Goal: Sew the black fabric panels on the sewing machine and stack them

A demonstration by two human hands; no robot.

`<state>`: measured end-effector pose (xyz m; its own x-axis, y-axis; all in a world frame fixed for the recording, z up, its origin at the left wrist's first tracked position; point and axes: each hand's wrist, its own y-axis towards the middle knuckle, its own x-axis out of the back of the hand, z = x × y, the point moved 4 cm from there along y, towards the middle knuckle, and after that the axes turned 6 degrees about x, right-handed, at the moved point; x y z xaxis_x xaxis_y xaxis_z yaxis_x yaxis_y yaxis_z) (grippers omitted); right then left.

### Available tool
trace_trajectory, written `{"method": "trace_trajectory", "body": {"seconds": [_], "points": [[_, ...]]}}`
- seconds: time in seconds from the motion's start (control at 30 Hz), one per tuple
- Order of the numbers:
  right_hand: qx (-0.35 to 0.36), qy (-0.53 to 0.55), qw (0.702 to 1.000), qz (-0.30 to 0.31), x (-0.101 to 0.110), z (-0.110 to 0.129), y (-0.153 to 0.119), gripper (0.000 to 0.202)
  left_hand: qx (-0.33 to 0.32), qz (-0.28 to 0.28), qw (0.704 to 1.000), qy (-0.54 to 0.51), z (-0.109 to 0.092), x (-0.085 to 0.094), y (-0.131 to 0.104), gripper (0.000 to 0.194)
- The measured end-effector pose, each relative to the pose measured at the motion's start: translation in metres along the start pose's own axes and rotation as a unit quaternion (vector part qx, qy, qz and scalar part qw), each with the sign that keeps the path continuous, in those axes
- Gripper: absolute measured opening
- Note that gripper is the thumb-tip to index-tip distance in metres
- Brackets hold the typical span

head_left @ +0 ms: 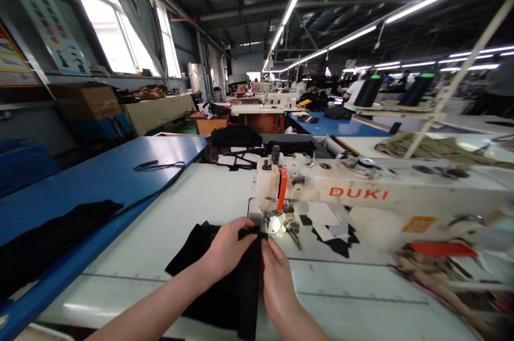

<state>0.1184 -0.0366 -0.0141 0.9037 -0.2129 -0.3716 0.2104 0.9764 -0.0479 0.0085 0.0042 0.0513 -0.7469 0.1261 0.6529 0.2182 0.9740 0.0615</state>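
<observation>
A piece of black fabric lies on the pale sewing table, its far edge close to the needle of the sewing machine. My left hand rests over the fabric, thumb and fingers closed on its upper edge just left of the presser foot. On the right edge of the same fabric, my right hand is closed in a pinch, its fingertips just below the needle area. The fabric hangs toward me over the table's front edge.
White and black fabric scraps lie under the machine arm. At left, a blue table bears a black cloth and a strap. Dark pieces are heaped behind the sewing table. Black thread cones stand at right.
</observation>
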Motion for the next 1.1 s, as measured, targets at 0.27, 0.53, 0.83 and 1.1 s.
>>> {"method": "trace_trajectory", "body": {"seconds": [0.27,0.53,0.83,1.1], "points": [[0.060,-0.084,0.993,0.050,0.007,0.011,0.016,0.036,-0.067,0.048,0.996,-0.024,0.025,-0.004,0.025,0.033],[0.141,-0.423,0.884,0.139,0.092,0.092,0.054,0.027,0.009,0.086,0.996,-0.033,0.052,-0.008,0.030,0.025],[0.310,-0.726,0.602,0.123,0.197,0.115,0.067,0.022,0.002,0.070,0.997,-0.022,0.050,-0.013,0.035,0.023],[0.368,-0.741,0.560,0.036,0.199,0.135,0.060,0.026,0.002,0.074,0.997,-0.020,0.045,-0.012,0.035,0.021]]}}
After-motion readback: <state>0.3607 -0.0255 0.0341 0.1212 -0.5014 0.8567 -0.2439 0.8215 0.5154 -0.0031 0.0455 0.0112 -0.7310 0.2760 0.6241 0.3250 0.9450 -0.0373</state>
